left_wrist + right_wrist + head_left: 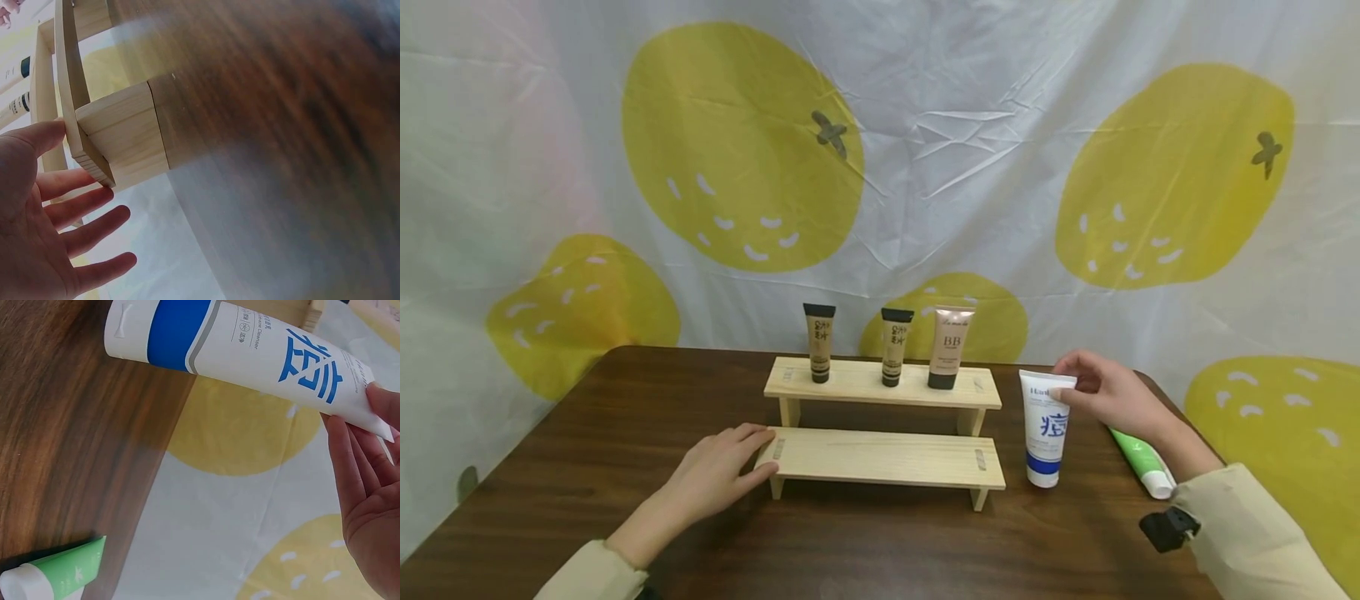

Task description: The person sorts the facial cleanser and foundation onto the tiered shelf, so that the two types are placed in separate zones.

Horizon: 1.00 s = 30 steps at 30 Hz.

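My right hand [1108,396] pinches the flat top end of a white cleanser tube [269,356] with blue lettering and a blue band. The tube is upright, cap down, just right of a two-tier wooden stand [880,457]. At the stand's left end, my left hand [718,471] holds the lower shelf, thumb at the front edge and index finger toward the back. In the left wrist view, that hand's ring and little fingers [103,265] spread away from the wood. Two brown tubes with black ends [821,342] and a pinkish BB cream tube [950,346] stand on the upper shelf.
A green tube with a white cap [1142,462] lies on the dark wooden table [880,550], partly behind my right forearm. Behind the table hangs a white cloth [925,150] printed with large yellow fruit.
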Each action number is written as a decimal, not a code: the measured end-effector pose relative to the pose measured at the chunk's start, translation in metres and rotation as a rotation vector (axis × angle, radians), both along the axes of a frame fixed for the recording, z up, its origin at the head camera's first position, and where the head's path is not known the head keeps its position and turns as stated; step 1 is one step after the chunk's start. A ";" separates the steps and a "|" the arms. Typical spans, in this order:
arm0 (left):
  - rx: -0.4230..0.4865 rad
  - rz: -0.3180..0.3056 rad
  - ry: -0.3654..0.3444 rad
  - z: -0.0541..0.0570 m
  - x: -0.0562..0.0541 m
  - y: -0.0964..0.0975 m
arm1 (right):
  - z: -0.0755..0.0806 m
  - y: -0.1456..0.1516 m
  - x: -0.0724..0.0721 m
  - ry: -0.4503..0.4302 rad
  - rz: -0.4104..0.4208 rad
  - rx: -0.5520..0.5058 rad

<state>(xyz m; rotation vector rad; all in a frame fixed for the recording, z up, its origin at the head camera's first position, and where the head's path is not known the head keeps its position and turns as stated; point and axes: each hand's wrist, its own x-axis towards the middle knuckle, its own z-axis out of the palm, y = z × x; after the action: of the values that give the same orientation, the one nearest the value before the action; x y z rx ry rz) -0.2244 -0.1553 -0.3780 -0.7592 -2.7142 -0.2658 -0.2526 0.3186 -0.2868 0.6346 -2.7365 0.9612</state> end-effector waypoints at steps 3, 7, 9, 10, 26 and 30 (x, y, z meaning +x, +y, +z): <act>-0.002 -0.003 0.003 0.000 0.000 0.000 | 0.005 -0.003 0.003 0.001 0.008 -0.006; -0.006 -0.008 0.009 0.000 -0.001 -0.001 | 0.012 -0.006 0.006 0.010 0.022 -0.017; -0.006 -0.010 0.011 0.000 -0.001 0.000 | 0.014 -0.007 0.008 0.025 0.034 -0.022; -0.006 -0.011 0.011 0.000 -0.001 0.000 | 0.016 -0.008 0.009 0.036 0.044 -0.027; 0.003 -0.013 0.012 0.000 0.000 0.000 | 0.038 -0.020 0.025 0.137 0.106 -0.074; 0.004 -0.014 0.015 0.000 0.000 0.000 | 0.041 -0.024 0.028 0.135 0.092 -0.085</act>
<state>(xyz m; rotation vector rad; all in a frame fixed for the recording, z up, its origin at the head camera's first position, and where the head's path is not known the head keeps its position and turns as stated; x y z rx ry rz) -0.2241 -0.1552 -0.3780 -0.7764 -2.6948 -0.2671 -0.2243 0.2947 -0.2460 0.7857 -2.5544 1.0093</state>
